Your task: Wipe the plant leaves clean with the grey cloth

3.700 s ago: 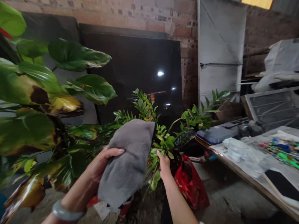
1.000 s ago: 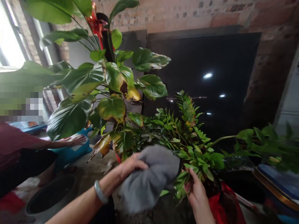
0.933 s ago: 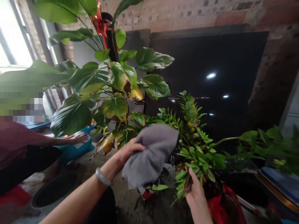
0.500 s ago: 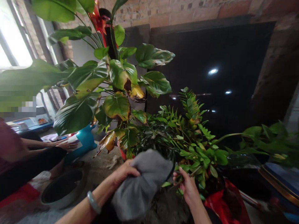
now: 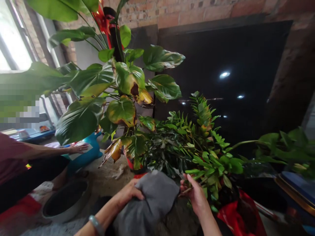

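My left hand (image 5: 128, 195) grips a grey cloth (image 5: 150, 205) low in the middle, its fingers closed over the cloth's top edge. My right hand (image 5: 194, 195) sits just right of the cloth, fingers pinched round a stem of the small-leaved green plant (image 5: 204, 154). The cloth lies against the lower leaves of that plant. A jade-coloured bracelet (image 5: 94, 224) is on my left wrist.
A tall plant with big yellowing leaves (image 5: 118, 95) stands behind, left. Another person sits at left in a dark red top, one hand (image 5: 78, 148) on a teal object (image 5: 86, 154). An empty dark pot (image 5: 65, 203) rests on the floor. A red bag (image 5: 236, 216) wraps the plant's base.
My left hand has drawn the cloth down from the upper leaves to the plant's base. My right hand shifted slightly left along the stem. The view swung left from the table.
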